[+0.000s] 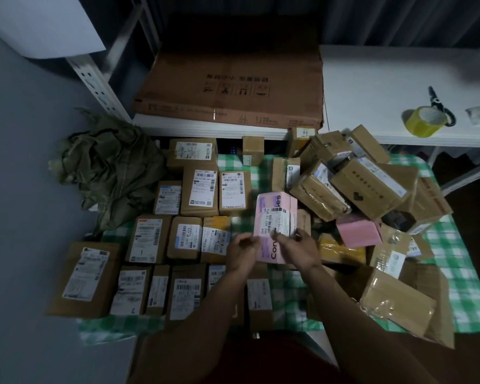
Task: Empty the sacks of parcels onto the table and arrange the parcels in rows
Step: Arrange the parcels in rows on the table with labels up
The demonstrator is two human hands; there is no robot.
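Observation:
A pink parcel (275, 217) with a white label is held over the middle of the table, which is covered by a green checked cloth (467, 286). My left hand (240, 252) grips its near left edge and my right hand (299, 249) grips its near right edge. Brown parcels lie label-up in rows (155, 239) on the left half of the table. A loose heap of brown parcels (369, 184) fills the right half, with a second pink parcel (359, 231) at its foot. An empty green sack (108, 167) lies crumpled at the table's far left corner.
A large flat cardboard box (233, 87) lies on a white shelf (385, 79) behind the table. A roll of yellow tape (424, 121) and scissors (438, 103) sit on that shelf at the right. A metal rack post (100, 87) stands at the left, with grey floor (20, 217) beside it.

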